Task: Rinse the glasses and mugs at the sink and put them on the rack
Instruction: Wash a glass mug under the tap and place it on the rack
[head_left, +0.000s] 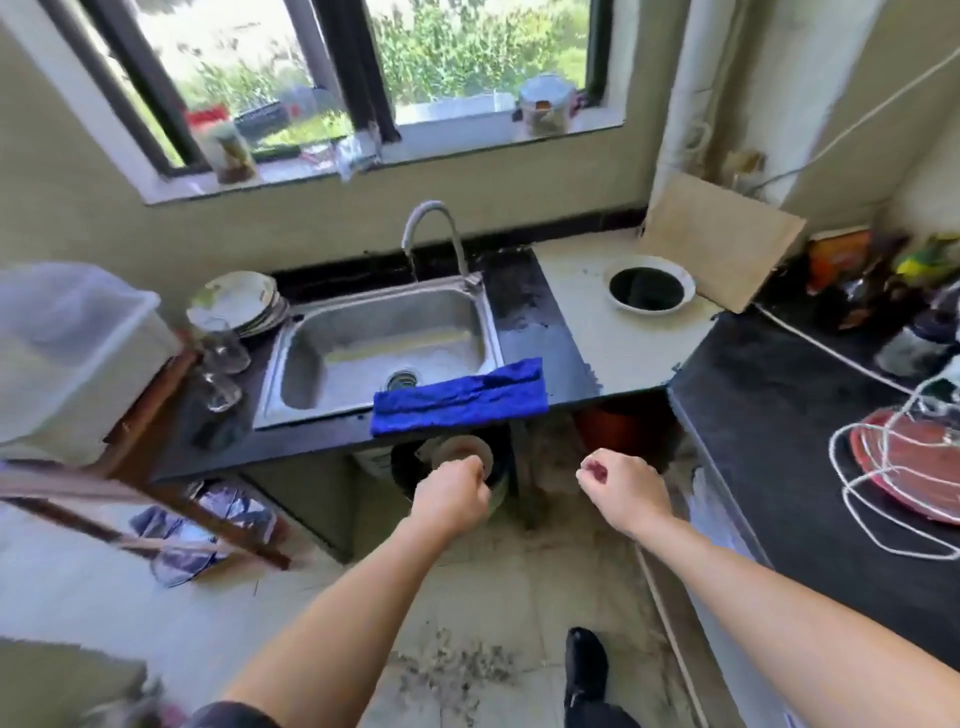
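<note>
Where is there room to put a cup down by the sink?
The pale counter between the cloth and the bowl is bare. So is the black counter between it and the rack. Left of the sink is crowded with glasses and plates; bottles pack the far right.

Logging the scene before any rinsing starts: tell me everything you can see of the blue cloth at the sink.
The blue cloth is bright blue and fuzzy, like a towel, folded into a long strip with a crease along it. It lies flat across the front right rim of the steel sink and onto the dark counter, reaching the counter's front edge. The left hand and right hand are apart from it.
</note>
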